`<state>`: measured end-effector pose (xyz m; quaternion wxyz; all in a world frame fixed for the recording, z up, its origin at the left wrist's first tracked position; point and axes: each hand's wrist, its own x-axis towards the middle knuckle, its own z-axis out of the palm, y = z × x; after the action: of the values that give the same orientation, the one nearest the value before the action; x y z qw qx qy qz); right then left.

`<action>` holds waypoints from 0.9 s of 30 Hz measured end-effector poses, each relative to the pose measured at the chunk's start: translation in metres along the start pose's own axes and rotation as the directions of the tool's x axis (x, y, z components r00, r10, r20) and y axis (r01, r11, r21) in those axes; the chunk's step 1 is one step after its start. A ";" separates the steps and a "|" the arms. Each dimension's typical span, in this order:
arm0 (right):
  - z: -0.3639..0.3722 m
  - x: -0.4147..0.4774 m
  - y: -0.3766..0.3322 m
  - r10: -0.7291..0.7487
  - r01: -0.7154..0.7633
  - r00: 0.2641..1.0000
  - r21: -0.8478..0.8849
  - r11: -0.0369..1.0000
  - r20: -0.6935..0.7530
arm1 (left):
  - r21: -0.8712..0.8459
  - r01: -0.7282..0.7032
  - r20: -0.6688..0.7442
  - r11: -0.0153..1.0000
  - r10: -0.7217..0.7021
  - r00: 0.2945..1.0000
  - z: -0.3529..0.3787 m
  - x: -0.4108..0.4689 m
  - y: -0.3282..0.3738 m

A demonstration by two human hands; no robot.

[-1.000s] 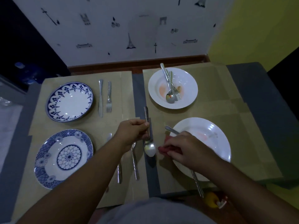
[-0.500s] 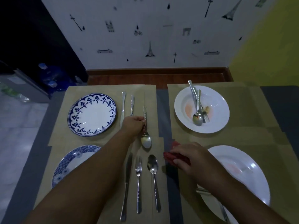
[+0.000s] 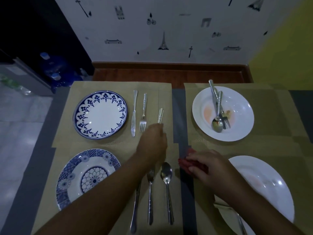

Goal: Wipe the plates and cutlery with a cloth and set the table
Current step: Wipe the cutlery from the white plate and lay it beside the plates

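My left hand (image 3: 152, 143) lies over a spoon (image 3: 160, 116) on the left placemat, to the right of a knife (image 3: 133, 114) and fork (image 3: 143, 114); only the spoon's handle end shows, and whether the fingers still grip it is hidden. My right hand (image 3: 211, 167) presses a red cloth (image 3: 188, 162) on the table near the dark centre strip. A blue-rimmed plate (image 3: 100, 114) and a blue patterned plate (image 3: 88, 177) sit on the left. Two white plates carry stains: the far one (image 3: 240, 119) holds used cutlery (image 3: 217, 112), the near one (image 3: 264, 187) holds one utensil (image 3: 237, 216).
A knife (image 3: 135, 206), fork (image 3: 150, 195) and spoon (image 3: 166, 184) lie side by side right of the patterned plate. Tan placemats (image 3: 271, 145) cover the grey table. A wall and wooden ledge run along the far edge. Water bottles (image 3: 50, 68) stand at far left.
My left hand carried the spoon from beside the cloth to the far left setting and lowered it beside the fork. The right hand stayed on the cloth. The camera tilted up.
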<state>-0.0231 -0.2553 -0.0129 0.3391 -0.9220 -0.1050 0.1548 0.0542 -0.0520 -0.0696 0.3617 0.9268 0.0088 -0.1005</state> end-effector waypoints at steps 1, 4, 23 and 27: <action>0.000 0.000 0.000 -0.002 0.002 1.000 -0.002 1.000 0.000 | 0.060 -0.032 0.068 0.998 0.028 0.997 0.005 -0.013 0.001; 0.001 0.000 -0.001 -0.014 0.014 1.000 -0.015 1.000 0.008 | 0.244 -0.066 0.242 0.968 0.005 0.970 0.019 -0.044 0.002; -0.001 -0.005 0.014 -0.001 -0.001 1.000 -0.053 0.999 -0.032 | 0.304 -0.009 0.213 0.952 -0.059 0.975 0.026 0.024 0.004; -0.001 -0.005 0.014 0.005 -0.007 0.999 -0.054 0.999 -0.040 | 0.291 -0.018 0.210 0.957 -0.045 0.977 0.023 0.025 0.004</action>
<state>-0.0258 -0.2678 -0.0210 0.3155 -0.9340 -0.0997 0.1343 0.0753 -0.0721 -0.0878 0.2197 0.9535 -0.0389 -0.2025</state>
